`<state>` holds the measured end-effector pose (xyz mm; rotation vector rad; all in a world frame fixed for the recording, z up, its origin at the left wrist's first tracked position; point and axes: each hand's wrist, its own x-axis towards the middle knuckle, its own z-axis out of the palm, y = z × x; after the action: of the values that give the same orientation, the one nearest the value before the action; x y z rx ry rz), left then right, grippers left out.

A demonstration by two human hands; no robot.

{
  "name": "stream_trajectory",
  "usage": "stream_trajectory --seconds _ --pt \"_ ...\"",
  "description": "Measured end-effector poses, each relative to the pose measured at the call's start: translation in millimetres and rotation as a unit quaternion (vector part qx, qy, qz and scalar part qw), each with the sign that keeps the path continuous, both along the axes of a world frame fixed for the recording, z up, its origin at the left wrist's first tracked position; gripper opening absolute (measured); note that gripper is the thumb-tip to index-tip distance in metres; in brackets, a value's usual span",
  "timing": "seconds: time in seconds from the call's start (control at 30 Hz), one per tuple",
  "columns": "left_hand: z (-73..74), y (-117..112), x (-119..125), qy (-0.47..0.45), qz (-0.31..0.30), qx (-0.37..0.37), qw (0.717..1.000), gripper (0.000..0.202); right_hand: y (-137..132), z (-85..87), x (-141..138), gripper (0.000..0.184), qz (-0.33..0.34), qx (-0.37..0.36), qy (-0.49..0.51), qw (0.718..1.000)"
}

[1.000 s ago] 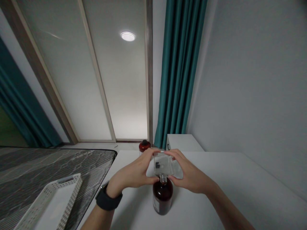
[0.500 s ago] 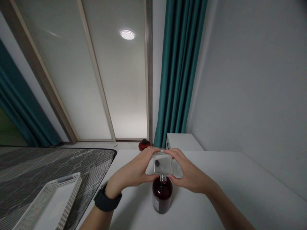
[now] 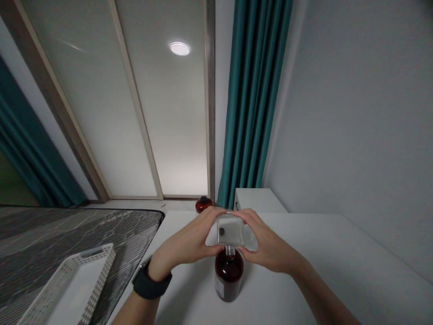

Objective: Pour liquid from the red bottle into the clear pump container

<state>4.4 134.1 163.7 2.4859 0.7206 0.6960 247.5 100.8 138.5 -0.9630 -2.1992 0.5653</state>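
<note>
A clear, boxy glass container (image 3: 233,229) is held between my two hands, directly above a dark red-brown bottle (image 3: 229,275) that stands upright on the white table. My left hand (image 3: 198,237), with a black watch on its wrist, grips the container's left side, thumb below and fingers on top. On the opposite side my right hand (image 3: 260,241) grips it the same way. A short clear neck shows between container and bottle; which one it belongs to I cannot tell. Through the glass a dark round spot is visible. Part of a pale label shows on the bottle's left.
Beyond my left hand stands a second red-brown bottle (image 3: 203,204) with a black cap. A white perforated basket (image 3: 110,259) lies on the grey patterned surface at the left. The white table (image 3: 304,289) extends to the right wall, with a white cabinet (image 3: 259,198) behind it.
</note>
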Motion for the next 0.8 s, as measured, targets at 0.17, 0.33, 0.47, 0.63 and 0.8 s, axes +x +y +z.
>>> stream_trajectory --seconds 0.17,0.33,0.47,0.63,0.8 --pt "-0.3 -0.9 0.0 -0.001 0.006 0.006 1.0 0.067 -0.2 0.6 -0.2 0.074 -0.002 0.004 0.001 1.0" --pt "0.7 -1.2 0.1 0.016 0.008 0.006 1.0 0.069 -0.3 0.6 -1.0 0.074 -0.008 0.009 -0.006 1.0" --pt "0.0 -1.5 -0.2 0.014 0.004 0.015 1.0 0.068 -0.9 1.0 -1.3 0.075 -0.009 0.014 -0.005 1.0" --pt "-0.6 -2.9 0.0 0.006 0.009 0.017 1.0 0.066 -1.6 1.8 -1.8 0.075 -0.002 0.012 -0.004 1.0" --pt "1.7 -4.5 0.7 0.011 0.006 0.024 1.0 0.066 -2.1 1.0 -1.7 0.075 -0.002 0.021 -0.008 1.0"
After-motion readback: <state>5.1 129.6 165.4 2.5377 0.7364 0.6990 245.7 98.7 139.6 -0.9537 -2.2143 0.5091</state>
